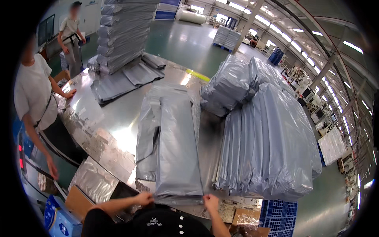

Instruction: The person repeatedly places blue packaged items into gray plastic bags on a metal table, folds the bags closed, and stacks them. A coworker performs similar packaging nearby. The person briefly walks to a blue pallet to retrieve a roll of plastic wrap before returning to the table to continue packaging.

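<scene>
Pinching with my left hand, I am gripping the near left corner of the grey plastic bag lying flat on the shiny table; my right hand is clamping its right corner, beside the bag pile.

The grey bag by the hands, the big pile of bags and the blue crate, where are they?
grey bag (177,150): head view, middle of its flat top.
big pile of bags (272,146): head view, its sloping top.
blue crate (278,213): head view, its latticed side.

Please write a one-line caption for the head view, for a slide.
Both hands, left and right, grip the near end of a long grey bag on a steel table.
</scene>
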`<state>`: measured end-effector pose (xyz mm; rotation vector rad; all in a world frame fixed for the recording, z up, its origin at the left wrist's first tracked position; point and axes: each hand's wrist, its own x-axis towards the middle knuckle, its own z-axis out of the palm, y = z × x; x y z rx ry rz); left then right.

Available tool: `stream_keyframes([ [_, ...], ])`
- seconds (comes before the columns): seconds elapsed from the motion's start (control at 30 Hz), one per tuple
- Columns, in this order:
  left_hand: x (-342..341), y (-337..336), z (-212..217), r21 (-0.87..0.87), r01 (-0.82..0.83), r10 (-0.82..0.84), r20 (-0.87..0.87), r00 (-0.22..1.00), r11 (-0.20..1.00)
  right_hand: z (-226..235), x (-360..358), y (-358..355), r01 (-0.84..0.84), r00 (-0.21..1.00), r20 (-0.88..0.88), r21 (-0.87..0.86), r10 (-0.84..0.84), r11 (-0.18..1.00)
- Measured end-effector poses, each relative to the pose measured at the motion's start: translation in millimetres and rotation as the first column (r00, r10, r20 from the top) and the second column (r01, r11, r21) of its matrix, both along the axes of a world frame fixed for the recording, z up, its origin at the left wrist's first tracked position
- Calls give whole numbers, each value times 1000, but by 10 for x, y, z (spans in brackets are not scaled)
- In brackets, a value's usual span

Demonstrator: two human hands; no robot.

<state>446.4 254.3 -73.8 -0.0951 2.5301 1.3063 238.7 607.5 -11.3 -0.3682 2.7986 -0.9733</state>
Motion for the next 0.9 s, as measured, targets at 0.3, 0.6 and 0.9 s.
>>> stream_keyframes([
  [0.3,259,258,531,479,-451,354,284,891,753,-331,517,-1477,-604,770,-334,-105,544,790],
  [0.6,405,-103,400,585,-512,433,284,856,629,33,943,-2206,-758,626,-188,-375,757,534],
  [0.9,111,12,738,668,-543,379,393,838,508,379,1006,-1821,-669,743,-361,-376,564,641],
])
